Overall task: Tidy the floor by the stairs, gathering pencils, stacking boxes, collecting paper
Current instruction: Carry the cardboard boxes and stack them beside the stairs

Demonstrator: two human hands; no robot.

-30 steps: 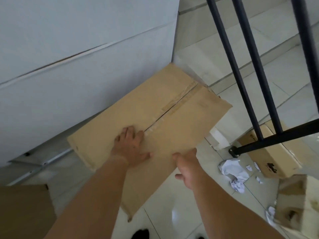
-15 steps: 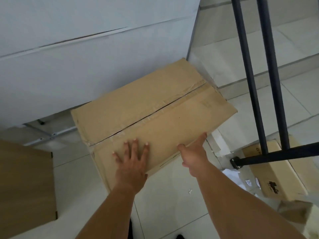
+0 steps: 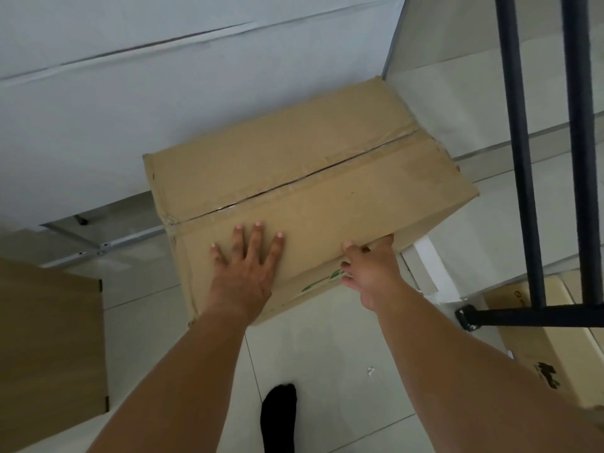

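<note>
A large taped cardboard box (image 3: 294, 165) sits against the white wall, its seam running across the top. My left hand (image 3: 245, 266) lies flat on the top near the front edge, fingers spread. My right hand (image 3: 369, 273) grips the box's front right edge, thumb on top and fingers over the side. A smaller cardboard box (image 3: 536, 341) lies on the floor at the right, partly behind the black railing. A tiny scrap of white paper (image 3: 370, 371) lies on the tiles between my arms. No pencils are in view.
Black railing bars (image 3: 519, 152) and a horizontal rail (image 3: 539, 317) stand at the right. A wooden panel (image 3: 49, 348) stands at the left. A white strip (image 3: 428, 269) leans beside the large box. My black-socked foot (image 3: 277, 416) is on the pale tiles (image 3: 327, 371). Steps rise behind the box.
The large box has swung round from a tilted pose and come down square against the wall. My right hand has shifted from beside the box to gripping its front right edge.
</note>
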